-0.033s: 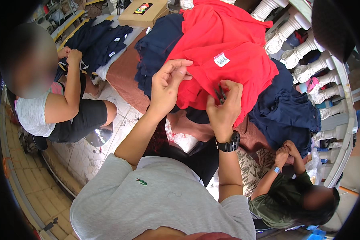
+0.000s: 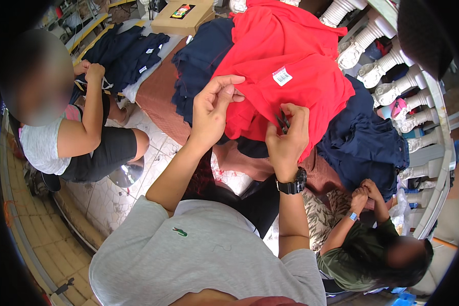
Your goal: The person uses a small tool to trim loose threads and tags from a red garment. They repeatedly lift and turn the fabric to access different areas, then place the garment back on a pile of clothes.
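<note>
Red cloth (image 2: pixel 296 56), a garment with a white sticker label (image 2: pixel 282 76), lies heaped before me over dark navy garments. At its near left edge, my left hand (image 2: pixel 213 104) is closed in a pinch on the red fabric; the fingertips partly hide the pinched spot. My right hand (image 2: pixel 289 135) grips a small pair of dark thread snips (image 2: pixel 282 121), with the blades pointing away from me against the red cloth. Most of the snips' body is hidden by my fingers.
Navy garments (image 2: pixel 362 140) lie on the right and another navy pile (image 2: pixel 122 53) at far left. A cardboard box (image 2: pixel 183 18) stands at the back. White balusters (image 2: pixel 375 66) line the right side. One person (image 2: pixel 76 132) sits at left, another (image 2: pixel 367 245) at lower right.
My right hand and the snips have shifted very slightly. Otherwise the scene looks the same.
</note>
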Motion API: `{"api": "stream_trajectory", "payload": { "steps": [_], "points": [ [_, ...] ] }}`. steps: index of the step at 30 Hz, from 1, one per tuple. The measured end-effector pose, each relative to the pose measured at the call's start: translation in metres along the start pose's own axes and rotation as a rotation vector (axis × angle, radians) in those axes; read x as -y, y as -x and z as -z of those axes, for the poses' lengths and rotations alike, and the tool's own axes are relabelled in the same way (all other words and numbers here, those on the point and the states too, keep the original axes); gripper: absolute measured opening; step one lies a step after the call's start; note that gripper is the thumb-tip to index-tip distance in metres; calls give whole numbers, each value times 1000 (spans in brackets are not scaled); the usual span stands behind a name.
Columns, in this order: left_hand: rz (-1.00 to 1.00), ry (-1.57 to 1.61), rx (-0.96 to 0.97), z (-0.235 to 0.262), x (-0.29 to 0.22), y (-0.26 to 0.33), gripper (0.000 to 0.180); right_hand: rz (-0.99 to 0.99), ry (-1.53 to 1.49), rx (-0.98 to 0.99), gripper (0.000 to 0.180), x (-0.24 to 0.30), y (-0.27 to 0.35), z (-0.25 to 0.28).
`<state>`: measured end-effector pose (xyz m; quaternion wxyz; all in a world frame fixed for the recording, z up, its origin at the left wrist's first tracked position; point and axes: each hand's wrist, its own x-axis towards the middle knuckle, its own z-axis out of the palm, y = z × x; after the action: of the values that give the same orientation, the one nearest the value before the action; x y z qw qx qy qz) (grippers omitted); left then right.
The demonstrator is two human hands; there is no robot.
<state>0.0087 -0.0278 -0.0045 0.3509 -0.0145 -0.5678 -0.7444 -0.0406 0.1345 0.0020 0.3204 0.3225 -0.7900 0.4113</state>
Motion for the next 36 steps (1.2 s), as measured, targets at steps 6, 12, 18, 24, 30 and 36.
{"api": "stream_trajectory", "payload": {
  "steps": [6, 12, 18, 24, 30, 36],
  "points": [
    [0, -30, 38, -1, 1, -2, 20, 5, -42, -8, 27, 0, -2, 16],
    [133, 75, 114, -8, 7, 26, 43, 0, -79, 115, 31, 0, 9, 15],
    [114, -254, 18, 10, 15, 27, 18, -348, -652, 415, 26, 1, 6, 15],
    [72, -561, 4, -2, 1, 16, 15, -650, -882, 423, 25, 15, -18, 12],
    [-48, -587, 33, -11, 17, 19, 15, -672, -857, 401, 30, 5, -14, 7],
    [-271, -619, -53, -3, 9, 22, 5, -732, -837, 451, 41, 0, -12, 9]
  ]
}}
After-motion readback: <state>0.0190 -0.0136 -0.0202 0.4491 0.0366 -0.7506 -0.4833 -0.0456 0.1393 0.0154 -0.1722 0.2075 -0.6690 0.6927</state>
